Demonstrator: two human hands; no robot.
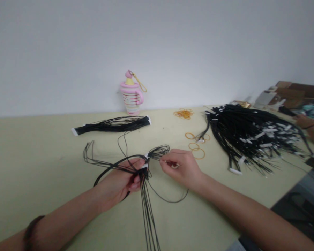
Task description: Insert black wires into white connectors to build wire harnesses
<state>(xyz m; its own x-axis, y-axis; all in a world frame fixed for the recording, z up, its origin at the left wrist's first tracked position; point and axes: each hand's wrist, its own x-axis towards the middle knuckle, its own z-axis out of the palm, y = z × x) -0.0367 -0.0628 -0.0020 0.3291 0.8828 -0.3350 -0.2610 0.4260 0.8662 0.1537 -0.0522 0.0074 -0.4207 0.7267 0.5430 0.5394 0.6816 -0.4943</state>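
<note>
My left hand (129,176) is closed around a black wire harness (144,170) near its white connectors. Loose black wires fan out from that grip to the left, and several hang straight down toward the bottom edge. A coiled loop of thin wire (159,151) sticks out just above the grip. My right hand (180,166) is pinched at the fingertips beside this coil, on what looks like a thin black wire. One wire curves below it in an arc. Yellow rubber bands (198,153) lie just beyond my right hand.
Behind my hands lies a flat bundle of black cables (112,124) with white ends. A pink-lidded striped cup (131,99) stands against the wall. A pile of rubber bands (183,113) and a large heap of black harnesses (251,132) sit rightward. Another person's hand (306,122) is at far right.
</note>
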